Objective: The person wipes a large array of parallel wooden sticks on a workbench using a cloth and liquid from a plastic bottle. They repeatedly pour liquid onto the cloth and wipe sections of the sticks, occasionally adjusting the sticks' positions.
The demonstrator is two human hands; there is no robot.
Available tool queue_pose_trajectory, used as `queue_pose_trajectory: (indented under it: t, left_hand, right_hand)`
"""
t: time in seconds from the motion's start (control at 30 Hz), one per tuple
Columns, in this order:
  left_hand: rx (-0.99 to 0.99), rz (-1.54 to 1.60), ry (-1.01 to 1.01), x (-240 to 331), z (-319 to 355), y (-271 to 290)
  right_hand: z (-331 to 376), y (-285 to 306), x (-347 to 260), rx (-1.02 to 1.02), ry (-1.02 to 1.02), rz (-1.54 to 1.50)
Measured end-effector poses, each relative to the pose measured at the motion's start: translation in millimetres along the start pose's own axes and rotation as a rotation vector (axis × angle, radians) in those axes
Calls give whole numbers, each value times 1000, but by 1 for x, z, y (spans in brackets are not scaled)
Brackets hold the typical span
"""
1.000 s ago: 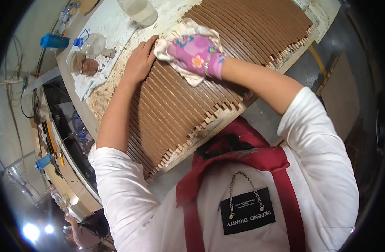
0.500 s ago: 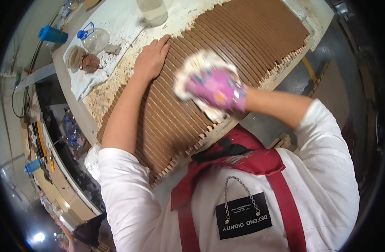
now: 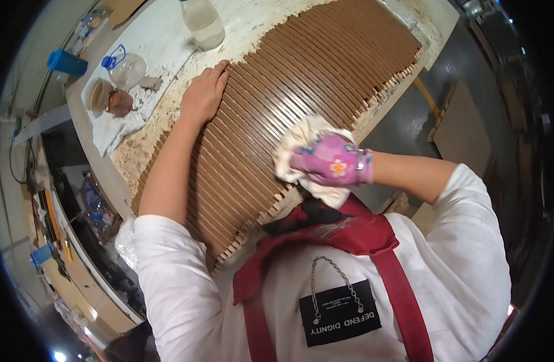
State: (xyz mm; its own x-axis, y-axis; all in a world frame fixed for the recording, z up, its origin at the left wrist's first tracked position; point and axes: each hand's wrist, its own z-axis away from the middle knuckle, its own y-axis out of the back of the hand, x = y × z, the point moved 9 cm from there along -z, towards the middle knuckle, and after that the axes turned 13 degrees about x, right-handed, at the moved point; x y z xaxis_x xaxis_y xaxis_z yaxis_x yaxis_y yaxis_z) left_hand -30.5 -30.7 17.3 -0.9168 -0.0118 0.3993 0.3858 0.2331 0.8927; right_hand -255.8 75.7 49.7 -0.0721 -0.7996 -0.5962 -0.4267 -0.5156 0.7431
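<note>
Head view, looking down: shows narrow brown strips (image 3: 252, 123) laid side by side on a desk (image 3: 132, 158), with uneven, stepped ends along the near edge. Keeps the hands well apart. Rests the bare left hand (image 3: 203, 96) palm down at the far edge of the strips, fingers stretched out. Clasps a bunched cream cloth (image 3: 289, 145) in the right hand (image 3: 332, 161), gloved in flowered pink-purple, at the near edge, in front of a red apron (image 3: 370, 234). Cannot tell the exact curl of the gloved fingers, partly hidden in folds. To the left on the desk, includes a clear jug (image 3: 129, 71) with a blue cap, a brown lump (image 3: 121, 103) and a crumpled white cloth (image 3: 111, 131). Beyond the left hand, shows a bottle (image 3: 205, 29) of pale, cloudy liquid.
</note>
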Motion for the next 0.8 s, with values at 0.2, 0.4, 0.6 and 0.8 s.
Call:
queue_pose_trajectory:
  t: [0.2,0.4,0.6,0.8]
  left_hand:
    - [216,-274,-73,-4,4,15]
    - [-65,-54,-209,119,31,-11]
    - [-74,101,-144,190,93,-67]
    - [87,26,-251,203,88,-38]
  right_hand:
    - [3,121,106,2,-764,-620]
    - [-76,179,128,423,-532,-767]
    - [-114,56,19,-221,484,-7]
    - [-187,-37,86,-653,-333,-71]
